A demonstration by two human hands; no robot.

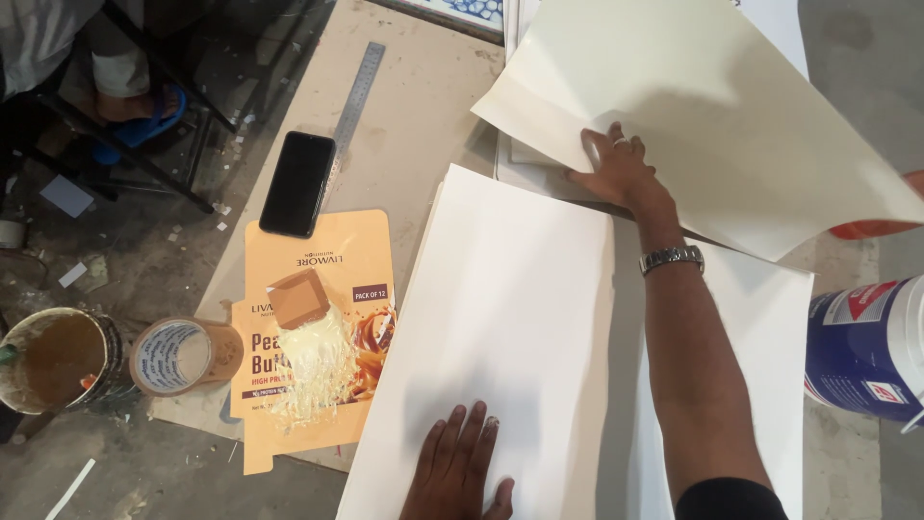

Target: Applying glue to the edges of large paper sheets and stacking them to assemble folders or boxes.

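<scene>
With the left hand (pixel 460 469) pressed open and flat on the white sheet (pixel 500 318) beneath it, the right hand (pixel 616 169) (gripping the cream sheet's (pixel 712 106) edge) should lift slowly, avoiding creases.

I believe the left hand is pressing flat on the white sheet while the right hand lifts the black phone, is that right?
Not quite: in the head view the right hand lifts a cream sheet, not the black phone, which lies untouched beside the steel ruler. The left hand does press the white sheet.
</scene>
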